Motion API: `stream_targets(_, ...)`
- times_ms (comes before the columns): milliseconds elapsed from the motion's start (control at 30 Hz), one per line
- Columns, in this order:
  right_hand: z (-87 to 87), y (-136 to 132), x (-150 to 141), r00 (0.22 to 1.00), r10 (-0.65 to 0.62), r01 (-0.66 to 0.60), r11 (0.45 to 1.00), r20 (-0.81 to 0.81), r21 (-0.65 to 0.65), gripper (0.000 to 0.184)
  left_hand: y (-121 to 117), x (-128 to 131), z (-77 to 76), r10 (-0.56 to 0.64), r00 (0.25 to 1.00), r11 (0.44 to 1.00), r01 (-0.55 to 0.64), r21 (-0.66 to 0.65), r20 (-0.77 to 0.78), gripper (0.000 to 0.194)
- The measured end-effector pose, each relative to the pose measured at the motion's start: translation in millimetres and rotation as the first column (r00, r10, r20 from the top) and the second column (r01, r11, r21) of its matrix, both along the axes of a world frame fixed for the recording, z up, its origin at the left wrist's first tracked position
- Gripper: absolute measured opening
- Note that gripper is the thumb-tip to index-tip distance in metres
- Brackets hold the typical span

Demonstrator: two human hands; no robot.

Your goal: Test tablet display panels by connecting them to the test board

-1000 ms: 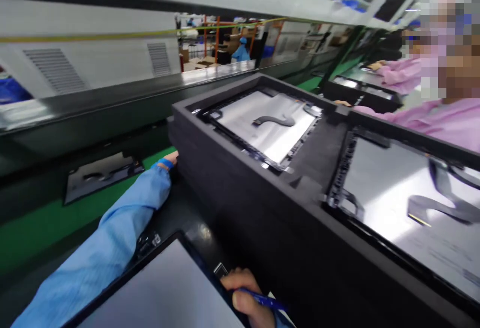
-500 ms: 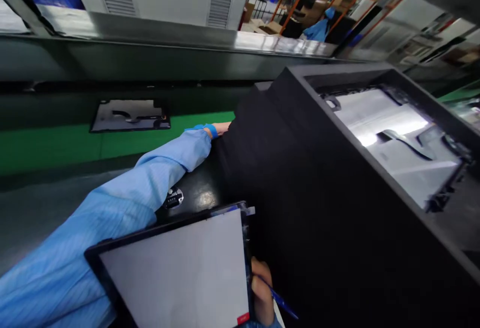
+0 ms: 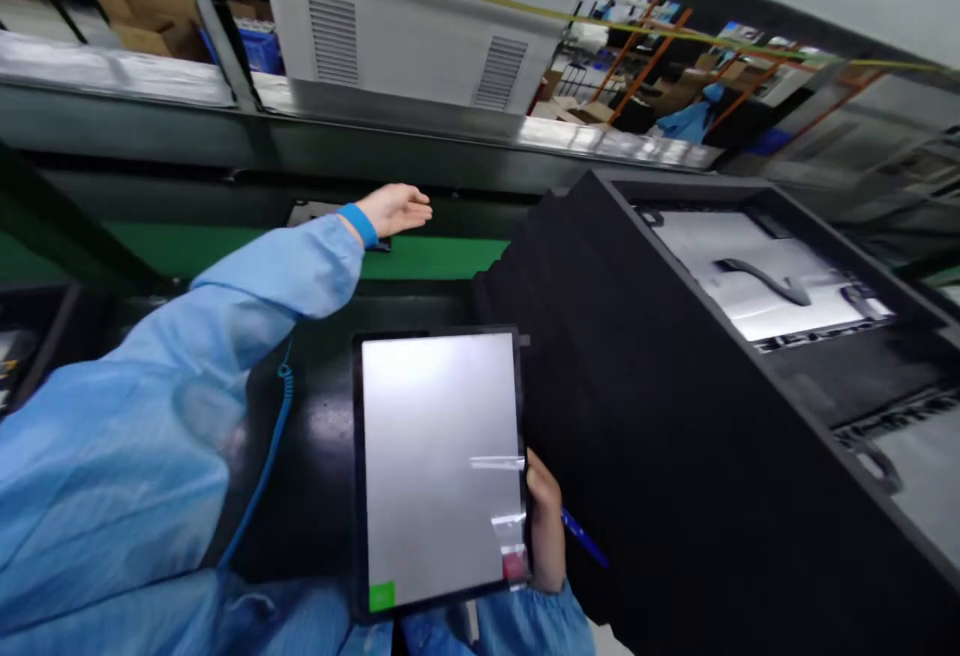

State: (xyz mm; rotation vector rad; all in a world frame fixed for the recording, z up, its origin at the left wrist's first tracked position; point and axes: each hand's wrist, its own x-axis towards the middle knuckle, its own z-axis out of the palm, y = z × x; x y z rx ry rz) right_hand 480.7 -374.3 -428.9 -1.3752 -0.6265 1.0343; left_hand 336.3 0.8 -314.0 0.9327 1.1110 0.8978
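Note:
My right hand grips a flat display panel by its right edge. The panel has a black border, a pale grey face, a green sticker at lower left and a reddish one at lower right. A slim blue pen sticks out behind that hand; its grip is hidden. My left hand, with a blue band at the wrist, is raised above the green belt, fingers stretched out and holding nothing. Another panel lies on the belt, mostly covered by my left hand and sleeve.
A tall stack of black foam trays rises on the right, its top tray holding silvery panels. A blue coiled cord hangs under my left arm. Metal rails and a white cabinet stand beyond the belt.
My left hand has come away from the tray stack, leftward and up. The held panel has turned upright, and its green sticker now shows. The camera view has shifted left.

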Motion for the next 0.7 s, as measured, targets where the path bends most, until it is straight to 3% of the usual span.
stream_targets(67,9.2,5.7,-11.4,0.994,0.076,-0.076,0.997,-0.073,-0.005,0.035,-40.4,-55.1,28.2,0.049,0.996,0.997,-0.052,0.055,0.071,0.018)
stream_targets(167,16.9,11.7,-32.5,0.988,0.095,-0.091,0.995,-0.120,0.039,0.039,-134.7,-119.4,64.2,0.056,0.983,0.982,-0.086,0.169,0.173,0.036)
stream_targets(233,17.7,13.4,-46.4,0.984,0.103,-0.092,0.992,-0.142,0.087,0.040,-206.3,-145.2,77.5,0.098,0.973,0.967,-0.142,0.212,0.208,0.049)
stream_targets(300,16.8,13.5,-58.8,0.981,0.127,-0.109,0.986,-0.144,0.127,0.039,-271.5,-159.4,75.6,0.173,0.961,0.942,-0.225,0.248,0.215,0.043)
stream_targets(400,13.7,11.6,-74.9,0.972,0.187,-0.165,0.974,-0.139,0.154,0.036,-342.0,-167.4,39.6,0.346,0.911,0.878,-0.398,0.265,0.223,0.033)
stream_targets(467,9.7,9.5,-84.5,0.966,0.219,-0.196,0.967,-0.138,0.162,0.036,-368.3,-168.8,1.1,0.450,0.854,0.820,-0.511,0.259,0.260,0.034)
stream_targets(500,6.8,8.3,-89.2,0.964,0.226,-0.202,0.965,-0.139,0.165,0.036,-376.3,-169.1,-18.7,0.466,0.841,0.833,-0.522,0.185,0.273,0.034)
stream_targets(600,-4.4,3.8,-103.1,0.964,0.225,-0.205,0.968,-0.142,0.146,0.038,-387.7,-170.4,-67.2,0.400,0.866,0.916,-0.372,-0.148,0.301,0.044)
stream_targets(700,-16.0,-1.4,-115.5,0.969,0.214,-0.198,0.971,-0.120,0.133,0.039,-391.0,-171.7,-93.2,0.405,0.856,0.905,-0.326,-0.273,0.321,0.055)
